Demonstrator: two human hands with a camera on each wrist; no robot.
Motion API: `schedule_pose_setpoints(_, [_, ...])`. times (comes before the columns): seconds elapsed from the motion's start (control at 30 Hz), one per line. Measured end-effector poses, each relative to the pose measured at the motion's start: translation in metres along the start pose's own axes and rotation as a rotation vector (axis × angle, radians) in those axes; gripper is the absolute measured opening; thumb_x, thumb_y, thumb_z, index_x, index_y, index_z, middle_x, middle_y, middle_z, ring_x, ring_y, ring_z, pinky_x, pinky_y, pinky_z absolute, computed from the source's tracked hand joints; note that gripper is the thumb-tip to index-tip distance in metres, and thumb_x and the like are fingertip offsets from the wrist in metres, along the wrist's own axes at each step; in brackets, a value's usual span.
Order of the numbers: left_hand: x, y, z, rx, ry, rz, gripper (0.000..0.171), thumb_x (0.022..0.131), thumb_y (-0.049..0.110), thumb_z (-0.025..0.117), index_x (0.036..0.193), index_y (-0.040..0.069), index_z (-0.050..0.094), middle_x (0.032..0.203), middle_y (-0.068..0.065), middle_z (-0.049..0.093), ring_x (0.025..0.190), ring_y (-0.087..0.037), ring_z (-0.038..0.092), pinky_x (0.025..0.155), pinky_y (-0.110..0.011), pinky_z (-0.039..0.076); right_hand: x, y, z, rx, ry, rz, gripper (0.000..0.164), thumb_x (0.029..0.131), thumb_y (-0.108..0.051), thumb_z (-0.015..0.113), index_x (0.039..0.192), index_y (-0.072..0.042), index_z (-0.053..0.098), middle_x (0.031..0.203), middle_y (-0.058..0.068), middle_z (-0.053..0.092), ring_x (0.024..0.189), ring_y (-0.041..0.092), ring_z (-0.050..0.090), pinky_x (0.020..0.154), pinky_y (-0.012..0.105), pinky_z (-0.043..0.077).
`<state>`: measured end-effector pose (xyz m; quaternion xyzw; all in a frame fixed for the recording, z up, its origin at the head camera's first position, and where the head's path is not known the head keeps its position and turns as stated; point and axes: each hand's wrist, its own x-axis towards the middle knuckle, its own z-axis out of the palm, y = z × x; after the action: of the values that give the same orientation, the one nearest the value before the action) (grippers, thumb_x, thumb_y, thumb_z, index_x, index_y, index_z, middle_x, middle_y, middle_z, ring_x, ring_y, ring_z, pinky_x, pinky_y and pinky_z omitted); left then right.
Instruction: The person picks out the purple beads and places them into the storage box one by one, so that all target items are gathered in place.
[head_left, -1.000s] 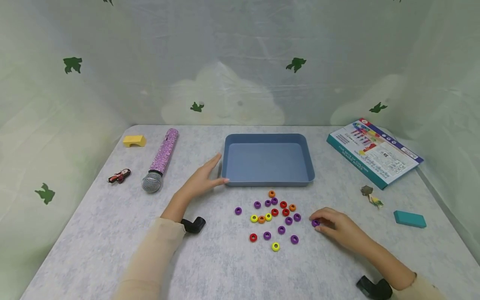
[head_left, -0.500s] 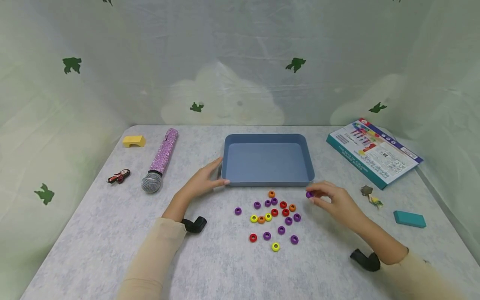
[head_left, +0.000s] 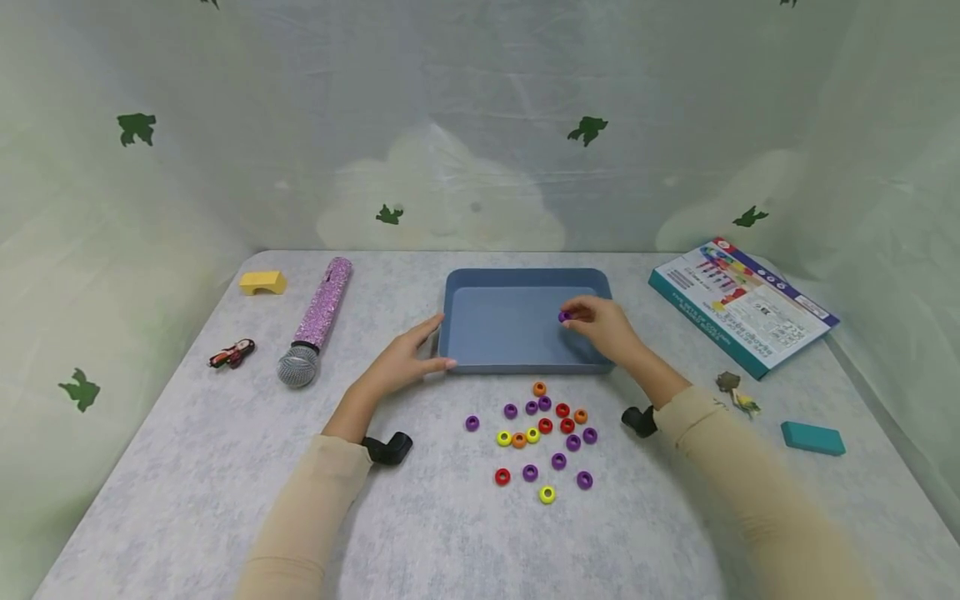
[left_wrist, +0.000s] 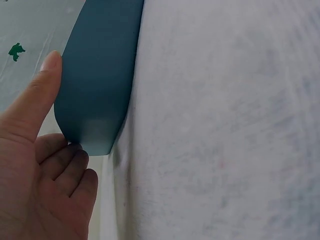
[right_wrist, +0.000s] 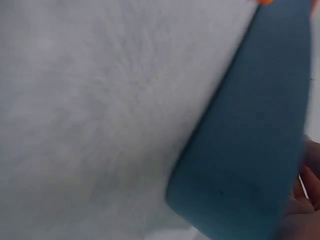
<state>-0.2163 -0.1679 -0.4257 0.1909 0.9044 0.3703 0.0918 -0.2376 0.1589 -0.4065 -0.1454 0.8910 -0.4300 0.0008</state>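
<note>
Step in hand: I judge that it is the placing of 1 purple bead (head_left: 564, 317), which is over the right half of the blue-grey tray (head_left: 495, 321).
Right hand (head_left: 602, 329): thumb and finger pinch this bead; whether it touches the tray's floor, I cannot tell.
Left hand (head_left: 401, 364): thumb and fingers stand apart and rest against the tray at its near left corner, probably to keep it steady.
Next move: it seems to call for a low and gentle release, so that the bead does not roll away.
Loose beads (head_left: 553, 462): 19 lie in front of the tray, namely 9 purple, 4 red, 3 orange and 3 yellow.
Table (head_left: 420, 533): its surface is pale, with grey mottling.
Left part: a glittery pink microphone (head_left: 322, 312), a yellow block (head_left: 263, 284) and a small figurine (head_left: 232, 354).
Right part: a printed box (head_left: 742, 308), 2 tiny toys (head_left: 727, 382) and a turquoise block (head_left: 812, 438).
Room: a whitish sheet (head_left: 480, 125) hangs behind and at both sides, with dark green bird shapes (head_left: 587, 130).
</note>
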Motion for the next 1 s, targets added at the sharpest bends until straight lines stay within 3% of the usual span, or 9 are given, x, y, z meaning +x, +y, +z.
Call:
schedule_pose_setpoints(0.23, [0.001, -0.001, 0.000, -0.020, -0.003, -0.006, 0.086, 0.065, 0.053, 0.058, 0.133, 0.023, 0.015, 0.135, 0.004, 0.016, 0.121, -0.016, 0.018, 0.097, -0.037, 0.020, 0.022, 0.012, 0.018, -0.076, -0.065, 0.055, 0.022, 0.076, -0.013, 0.059, 0.097, -0.006, 0.058, 0.092, 0.005, 0.057, 0.083, 0.016, 0.052, 0.070, 0.031, 0.045])
schedule_pose_setpoints(0.43, [0.000, 0.001, -0.001, -0.029, -0.004, -0.008, 0.086, 0.065, 0.052, 0.059, 0.133, 0.021, 0.017, 0.135, 0.003, 0.017, 0.120, -0.019, 0.019, 0.097, -0.038, 0.021, 0.026, 0.011, 0.023, -0.111, -0.110, 0.074, 0.020, 0.076, -0.009, 0.059, 0.096, -0.005, 0.059, 0.088, 0.006, 0.056, 0.081, 0.018, 0.050, 0.068, 0.032, 0.044])
schedule_pose_setpoints(0.57, [0.000, 0.000, -0.001, -0.030, -0.008, -0.014, 0.086, 0.065, 0.052, 0.059, 0.133, 0.021, 0.017, 0.135, 0.002, 0.018, 0.120, -0.020, 0.019, 0.096, -0.039, 0.022, 0.024, 0.008, 0.020, -0.108, -0.127, 0.084, 0.026, 0.077, -0.011, 0.058, 0.102, -0.006, 0.056, 0.096, 0.006, 0.055, 0.086, 0.018, 0.050, 0.072, 0.032, 0.044])
schedule_pose_setpoints(0.7, [0.001, -0.001, 0.000, -0.027, -0.006, -0.015, 0.086, 0.065, 0.053, 0.058, 0.133, 0.023, 0.017, 0.135, 0.003, 0.017, 0.120, -0.019, 0.020, 0.097, -0.037, 0.022, 0.012, 0.000, 0.012, -0.071, -0.112, 0.041, 0.035, 0.078, -0.019, 0.058, 0.110, -0.007, 0.050, 0.107, 0.007, 0.049, 0.093, 0.020, 0.047, 0.078, 0.034, 0.041])
schedule_pose_setpoints(0.87, [0.002, -0.002, 0.001, -0.031, 0.007, -0.017, 0.085, 0.064, 0.052, 0.059, 0.133, 0.023, 0.018, 0.134, 0.005, 0.018, 0.120, -0.018, 0.021, 0.097, -0.036, 0.022, -0.017, -0.020, 0.003, 0.038, -0.086, -0.137, 0.039, 0.076, -0.025, 0.059, 0.109, -0.007, 0.049, 0.106, 0.011, 0.047, 0.095, 0.025, 0.045, 0.081, 0.036, 0.039])
schedule_pose_setpoints(1.0, [0.002, -0.001, 0.000, -0.032, -0.007, -0.017, 0.085, 0.065, 0.052, 0.059, 0.133, 0.023, 0.017, 0.135, 0.005, 0.017, 0.120, -0.018, 0.020, 0.097, -0.036, 0.022, -0.046, -0.038, 0.004, 0.124, -0.145, -0.203, 0.035, 0.075, -0.017, 0.061, 0.106, -0.004, 0.051, 0.101, 0.009, 0.050, 0.092, 0.028, 0.047, 0.080, 0.037, 0.041])
